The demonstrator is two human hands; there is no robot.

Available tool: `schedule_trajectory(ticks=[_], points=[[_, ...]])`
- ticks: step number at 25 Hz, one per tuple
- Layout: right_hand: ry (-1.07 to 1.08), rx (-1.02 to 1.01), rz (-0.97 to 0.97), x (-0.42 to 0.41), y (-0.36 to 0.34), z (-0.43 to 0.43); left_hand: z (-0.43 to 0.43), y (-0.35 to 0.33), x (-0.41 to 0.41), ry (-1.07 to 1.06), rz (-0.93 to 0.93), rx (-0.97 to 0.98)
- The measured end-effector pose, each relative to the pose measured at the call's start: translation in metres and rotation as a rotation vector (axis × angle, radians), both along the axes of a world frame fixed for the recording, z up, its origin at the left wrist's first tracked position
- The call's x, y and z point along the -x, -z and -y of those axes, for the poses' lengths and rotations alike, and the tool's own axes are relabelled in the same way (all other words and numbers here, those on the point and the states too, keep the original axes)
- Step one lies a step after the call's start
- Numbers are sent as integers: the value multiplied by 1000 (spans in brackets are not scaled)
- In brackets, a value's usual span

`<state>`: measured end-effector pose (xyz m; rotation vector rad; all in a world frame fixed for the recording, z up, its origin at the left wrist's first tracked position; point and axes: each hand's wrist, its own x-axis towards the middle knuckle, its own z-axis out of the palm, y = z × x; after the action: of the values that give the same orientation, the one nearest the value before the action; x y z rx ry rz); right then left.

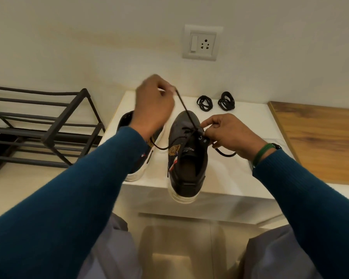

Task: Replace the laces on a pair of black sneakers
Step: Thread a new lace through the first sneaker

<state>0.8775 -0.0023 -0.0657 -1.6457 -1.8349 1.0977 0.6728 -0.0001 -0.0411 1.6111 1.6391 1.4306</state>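
Observation:
A black sneaker point(186, 158) with a white sole stands on the white table point(240, 178), its heel over the front edge. My left hand point(154, 105) is raised above it and pinches the end of its black lace point(186, 112), which runs taut down to the eyelets. My right hand point(228, 133) pinches the sneaker's upper at the right eyelets, with a loose loop of lace point(225, 153) under the hand. The second sneaker point(137, 172) lies to the left, mostly hidden by my left arm. Two coiled black laces point(205, 103) point(226, 101) lie at the table's back.
A black metal shoe rack point(48, 125) stands on the floor to the left of the table. A wooden surface point(320, 141) adjoins the table on the right. A wall socket point(201, 43) sits above. My knees are below the table's front edge.

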Motion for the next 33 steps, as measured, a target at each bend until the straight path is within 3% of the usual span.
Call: schedule_trajectory(ticks=[1, 3, 6, 9, 11, 13, 15, 16, 19, 20, 22, 25, 29, 33], points=[[0, -1, 12, -1, 0, 0, -3, -4, 11, -127, 166, -24], [4, -20, 32, 0, 2, 1, -3, -8, 27, -269, 111, 9], [17, -50, 31, 2, 3, 0, 0, -6, 25, -216, -331, 95], [14, -59, 25, 3, 4, -1, 8, 5, -7, 188, -773, 153], [12, -59, 10, 4, 6, -1, 11, 16, -26, 340, -997, 152], [14, -50, -17, 4, 6, -2, 12, 24, -33, 322, -1135, 104], [26, -32, -43, 3, 6, -2, 10, 22, -32, 345, -1115, 78], [36, -17, -55, 2, 5, -2, 10, 19, -31, 368, -995, 86], [48, 12, -45, 0, 3, -2, 8, -3, -10, 66, -303, -17], [45, 7, -24, 1, 3, -1, 6, -8, 2, -50, -214, -60], [14, -71, 62, 7, 4, 2, 7, -9, 20, -64, -293, 99], [-118, -279, 296, 27, 8, 7, 19, 7, 10, 142, -433, 496], [-153, -386, 518, 43, 12, 7, 19, 15, -8, 379, -574, 575], [-130, -488, 605, 48, 18, 10, 20, 23, -14, 315, -675, 527]])
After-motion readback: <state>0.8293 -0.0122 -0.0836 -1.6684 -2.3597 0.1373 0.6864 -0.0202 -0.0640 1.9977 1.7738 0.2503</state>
